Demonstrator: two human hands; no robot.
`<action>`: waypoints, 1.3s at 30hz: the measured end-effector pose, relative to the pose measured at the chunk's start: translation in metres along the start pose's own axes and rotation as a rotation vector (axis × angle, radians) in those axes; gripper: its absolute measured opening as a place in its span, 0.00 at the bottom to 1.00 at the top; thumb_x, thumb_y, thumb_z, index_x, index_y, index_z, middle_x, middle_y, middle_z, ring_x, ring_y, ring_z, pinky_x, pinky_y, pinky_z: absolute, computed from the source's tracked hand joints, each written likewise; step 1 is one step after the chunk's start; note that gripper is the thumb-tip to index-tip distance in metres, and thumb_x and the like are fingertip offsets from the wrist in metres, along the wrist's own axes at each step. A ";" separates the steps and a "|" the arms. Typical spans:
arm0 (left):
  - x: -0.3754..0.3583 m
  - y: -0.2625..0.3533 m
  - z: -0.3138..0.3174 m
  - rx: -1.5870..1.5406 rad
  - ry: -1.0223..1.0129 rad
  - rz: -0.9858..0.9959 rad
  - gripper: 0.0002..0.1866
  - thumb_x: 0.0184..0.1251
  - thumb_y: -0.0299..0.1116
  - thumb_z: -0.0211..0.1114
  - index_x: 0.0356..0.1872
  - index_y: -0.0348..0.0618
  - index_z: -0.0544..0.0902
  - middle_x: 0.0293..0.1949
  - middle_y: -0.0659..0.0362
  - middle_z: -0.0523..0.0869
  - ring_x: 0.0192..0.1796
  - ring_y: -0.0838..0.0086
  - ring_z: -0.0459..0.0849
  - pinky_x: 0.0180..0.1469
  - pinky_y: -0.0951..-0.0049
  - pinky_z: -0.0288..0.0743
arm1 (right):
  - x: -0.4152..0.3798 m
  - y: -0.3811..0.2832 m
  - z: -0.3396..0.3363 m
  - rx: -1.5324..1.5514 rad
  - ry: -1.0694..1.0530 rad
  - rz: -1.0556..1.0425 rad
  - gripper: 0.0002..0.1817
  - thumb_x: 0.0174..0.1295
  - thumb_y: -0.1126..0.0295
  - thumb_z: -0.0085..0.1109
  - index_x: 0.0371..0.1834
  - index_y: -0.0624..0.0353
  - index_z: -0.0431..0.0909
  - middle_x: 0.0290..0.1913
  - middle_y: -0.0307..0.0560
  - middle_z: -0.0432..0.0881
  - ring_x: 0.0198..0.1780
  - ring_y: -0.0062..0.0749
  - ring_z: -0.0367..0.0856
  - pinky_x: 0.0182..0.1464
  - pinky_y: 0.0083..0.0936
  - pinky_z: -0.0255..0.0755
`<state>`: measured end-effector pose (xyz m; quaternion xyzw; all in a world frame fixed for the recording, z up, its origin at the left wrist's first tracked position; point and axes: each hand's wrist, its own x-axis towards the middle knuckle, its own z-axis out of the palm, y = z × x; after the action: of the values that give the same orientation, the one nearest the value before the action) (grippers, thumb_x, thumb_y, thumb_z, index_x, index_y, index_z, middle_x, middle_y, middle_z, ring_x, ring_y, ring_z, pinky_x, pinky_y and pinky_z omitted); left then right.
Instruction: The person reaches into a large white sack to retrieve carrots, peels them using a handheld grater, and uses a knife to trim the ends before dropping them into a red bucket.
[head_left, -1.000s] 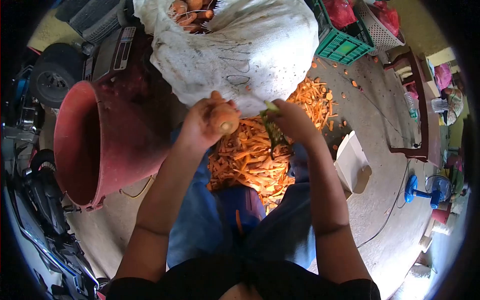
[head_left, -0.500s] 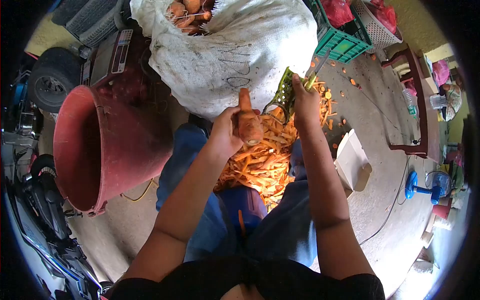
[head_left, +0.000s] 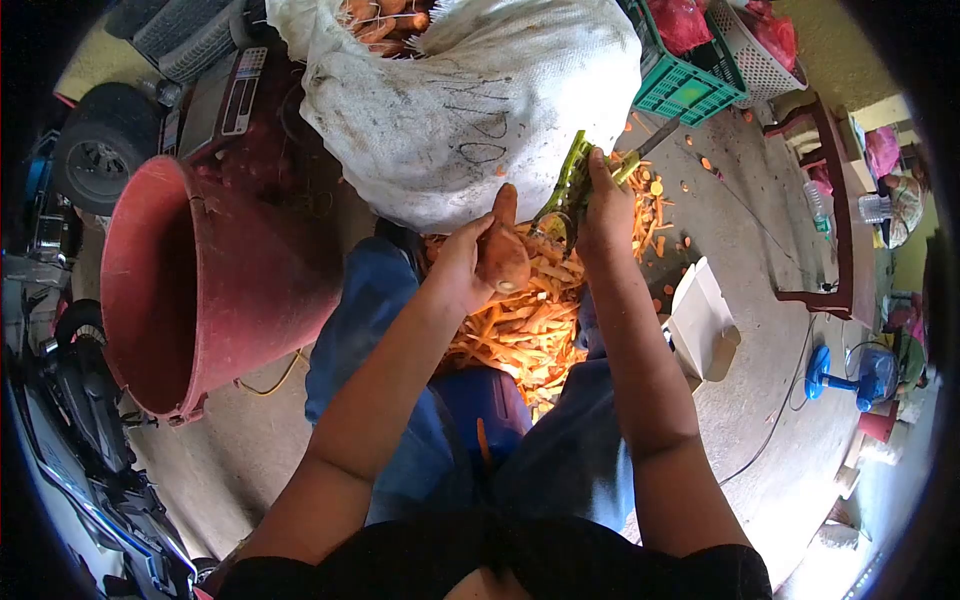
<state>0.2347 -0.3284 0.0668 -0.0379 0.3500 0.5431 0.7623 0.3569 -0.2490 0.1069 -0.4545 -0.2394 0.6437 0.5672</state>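
My left hand (head_left: 462, 272) is closed around a carrot (head_left: 507, 262), its thick end toward me and its thin tip pointing away. To the right of it, my right hand (head_left: 608, 208) grips a green peeler (head_left: 572, 178) with a perforated body, its blade end angled down toward the carrot. A knife (head_left: 660, 136) with a greenish handle sticks out on the far side of the same hand. Below both hands lies a heap of orange carrot peelings (head_left: 510, 345). A small orange bit (head_left: 500, 171) shows against the sack beyond the carrot's tip.
A white woven sack (head_left: 420, 130) of carrots stands just ahead. On the left a large red tub (head_left: 250, 290) lies tipped. A green crate (head_left: 690, 95) is at back right, an open cardboard box (head_left: 705, 320) by my right forearm. Farther right stands a blue fan (head_left: 850, 380).
The carrot's tip has swung to the right in my left hand. My right hand has turned the peeler more edge-on, and the knife blade now points farther right. The view has shifted slightly.
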 end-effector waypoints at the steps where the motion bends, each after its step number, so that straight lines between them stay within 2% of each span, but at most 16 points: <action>1: 0.003 -0.001 0.000 -0.020 0.101 0.032 0.17 0.59 0.39 0.47 0.46 0.41 0.67 0.37 0.56 0.75 0.33 0.68 0.75 0.35 0.69 0.71 | 0.003 0.003 -0.002 -0.002 0.030 -0.030 0.12 0.55 0.69 0.48 0.37 0.68 0.68 0.31 0.46 0.75 0.29 0.28 0.75 0.30 0.22 0.70; 2: 0.002 0.000 -0.002 -0.019 0.101 0.031 0.17 0.59 0.39 0.47 0.46 0.41 0.67 0.37 0.56 0.75 0.33 0.68 0.75 0.35 0.69 0.71 | 0.004 0.004 -0.004 -0.002 0.031 -0.030 0.12 0.55 0.69 0.48 0.37 0.68 0.68 0.31 0.46 0.75 0.29 0.28 0.75 0.30 0.22 0.70; 4: -0.005 0.005 0.000 0.038 -0.157 -0.009 0.16 0.59 0.38 0.48 0.46 0.43 0.66 0.34 0.57 0.75 0.34 0.70 0.76 0.35 0.71 0.71 | 0.003 0.004 -0.004 0.011 0.044 -0.048 0.11 0.55 0.70 0.48 0.36 0.67 0.69 0.31 0.45 0.75 0.29 0.28 0.76 0.29 0.23 0.70; 8: -0.014 0.004 0.011 -0.065 0.019 0.019 0.16 0.60 0.38 0.46 0.46 0.43 0.66 0.35 0.58 0.75 0.34 0.71 0.75 0.34 0.71 0.72 | -0.007 0.002 0.003 0.031 0.052 -0.021 0.11 0.55 0.69 0.48 0.36 0.66 0.69 0.31 0.45 0.75 0.28 0.27 0.75 0.29 0.21 0.70; 13: -0.011 0.005 0.005 0.039 -0.108 0.022 0.15 0.63 0.38 0.39 0.44 0.41 0.67 0.36 0.57 0.76 0.34 0.72 0.76 0.33 0.69 0.73 | -0.029 0.005 0.020 -0.453 -0.021 -0.135 0.14 0.56 0.63 0.49 0.29 0.67 0.72 0.19 0.38 0.70 0.18 0.19 0.65 0.20 0.17 0.61; 17: -0.003 -0.001 -0.006 0.010 -0.077 -0.049 0.15 0.63 0.37 0.37 0.42 0.40 0.68 0.36 0.56 0.77 0.35 0.72 0.76 0.37 0.70 0.73 | -0.040 0.017 0.025 -0.576 -0.092 -0.204 0.12 0.56 0.65 0.49 0.25 0.65 0.72 0.15 0.34 0.68 0.16 0.18 0.62 0.20 0.17 0.59; 19: -0.009 -0.001 -0.001 -0.061 -0.028 -0.048 0.15 0.64 0.37 0.36 0.40 0.39 0.68 0.35 0.55 0.77 0.35 0.72 0.77 0.39 0.70 0.73 | -0.043 0.021 0.024 -0.829 -0.187 -0.408 0.12 0.56 0.66 0.49 0.22 0.65 0.72 0.14 0.37 0.68 0.17 0.17 0.64 0.21 0.17 0.59; 20: -0.010 -0.001 0.001 -0.064 -0.027 -0.047 0.15 0.64 0.37 0.36 0.40 0.39 0.68 0.35 0.55 0.77 0.35 0.72 0.77 0.39 0.70 0.73 | -0.043 0.022 0.024 -0.831 -0.189 -0.406 0.12 0.56 0.66 0.49 0.22 0.65 0.72 0.14 0.37 0.68 0.17 0.17 0.64 0.21 0.17 0.59; 23: -0.011 0.000 0.004 -0.025 0.017 -0.020 0.15 0.63 0.38 0.39 0.39 0.39 0.71 0.34 0.55 0.77 0.37 0.68 0.77 0.43 0.64 0.71 | -0.041 0.024 0.022 -0.931 -0.119 -0.445 0.12 0.55 0.67 0.48 0.22 0.66 0.72 0.14 0.43 0.70 0.18 0.19 0.66 0.21 0.19 0.60; 25: -0.010 0.005 0.007 0.032 0.015 -0.011 0.16 0.63 0.40 0.39 0.40 0.39 0.70 0.34 0.55 0.77 0.37 0.69 0.77 0.41 0.65 0.71 | -0.038 0.025 0.021 -0.927 -0.035 -0.506 0.12 0.55 0.67 0.48 0.21 0.66 0.69 0.13 0.54 0.69 0.14 0.35 0.66 0.20 0.27 0.61; 28: -0.021 0.015 0.007 0.309 -0.003 -0.098 0.18 0.63 0.42 0.38 0.42 0.39 0.68 0.34 0.55 0.77 0.36 0.69 0.77 0.40 0.65 0.72 | -0.033 0.029 0.019 -0.947 -0.001 -0.665 0.12 0.55 0.68 0.48 0.22 0.67 0.71 0.15 0.49 0.72 0.17 0.27 0.68 0.21 0.23 0.62; 31: -0.034 0.003 -0.002 0.388 -0.124 -0.166 0.19 0.63 0.43 0.39 0.44 0.38 0.68 0.33 0.56 0.77 0.35 0.70 0.77 0.38 0.67 0.74 | 0.002 0.009 0.000 -1.010 0.224 -0.646 0.15 0.54 0.65 0.47 0.21 0.68 0.73 0.13 0.50 0.72 0.15 0.31 0.69 0.20 0.26 0.62; 34: -0.043 0.010 0.013 0.459 -0.036 -0.169 0.19 0.63 0.42 0.40 0.45 0.37 0.67 0.33 0.56 0.76 0.32 0.72 0.77 0.36 0.71 0.74 | 0.020 0.003 -0.014 -0.991 0.409 -0.620 0.18 0.54 0.63 0.48 0.16 0.69 0.70 0.11 0.48 0.69 0.13 0.29 0.66 0.18 0.27 0.59; 36: -0.043 0.016 0.016 0.443 -0.038 -0.199 0.20 0.62 0.42 0.41 0.46 0.35 0.67 0.34 0.55 0.76 0.31 0.75 0.75 0.34 0.75 0.74 | 0.021 0.001 -0.015 -0.931 0.403 -0.530 0.19 0.54 0.62 0.49 0.14 0.68 0.69 0.10 0.46 0.68 0.13 0.27 0.64 0.18 0.27 0.57; 38: -0.043 0.018 0.014 0.306 -0.223 -0.217 0.20 0.62 0.40 0.41 0.48 0.34 0.65 0.36 0.53 0.75 0.31 0.75 0.73 0.36 0.75 0.73 | 0.021 0.001 -0.010 -0.915 0.440 -0.471 0.19 0.53 0.62 0.50 0.13 0.69 0.68 0.10 0.47 0.68 0.13 0.26 0.62 0.18 0.26 0.57; 39: -0.041 0.019 0.012 0.306 -0.224 -0.217 0.20 0.62 0.40 0.41 0.48 0.34 0.65 0.36 0.53 0.75 0.31 0.75 0.73 0.36 0.75 0.73 | 0.026 0.004 -0.012 -0.959 0.428 -0.487 0.18 0.54 0.64 0.49 0.16 0.69 0.69 0.12 0.51 0.70 0.15 0.32 0.67 0.19 0.28 0.60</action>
<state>0.2180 -0.3487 0.1057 0.1016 0.3355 0.3993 0.8472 0.3669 -0.2283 0.0898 -0.7124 -0.4821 0.2079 0.4656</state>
